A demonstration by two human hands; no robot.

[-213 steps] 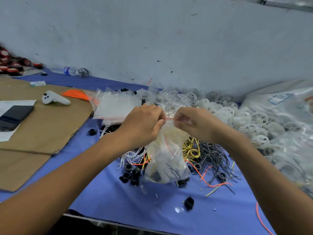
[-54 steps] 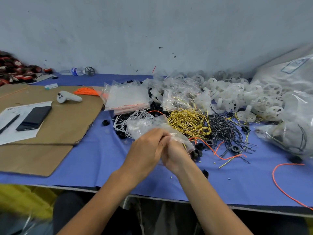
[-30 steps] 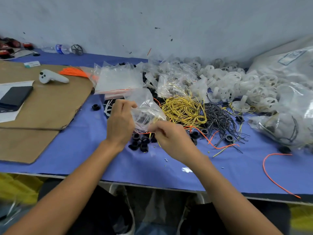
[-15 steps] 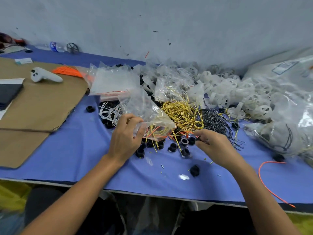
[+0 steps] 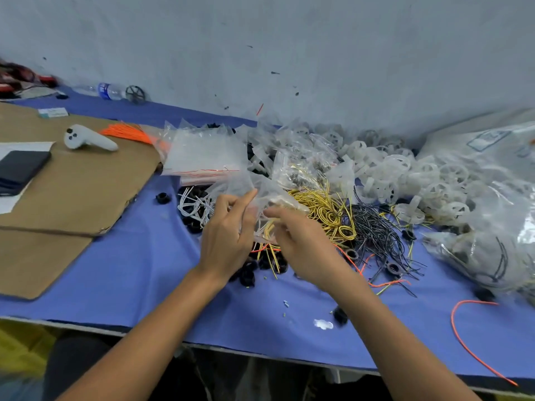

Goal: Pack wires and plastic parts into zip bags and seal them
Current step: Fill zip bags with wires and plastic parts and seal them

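My left hand pinches the edge of a clear zip bag held just above the blue table. My right hand is at the bag's mouth, its fingertips inside and blurred; what they hold is hidden. Yellow and orange wire ends hang below the bag. Behind the bag lie a yellow wire bundle, black wires and white wires. Several small black plastic rings sit under my hands.
A stack of empty zip bags lies behind, white plastic wheels and filled bags to the right. Brown cardboard at left carries a white controller, orange wires and a phone. A loose orange wire lies front right.
My right hand has come back from the black rings at the right to the bag's mouth. The left hand still holds the bag, raised slightly.
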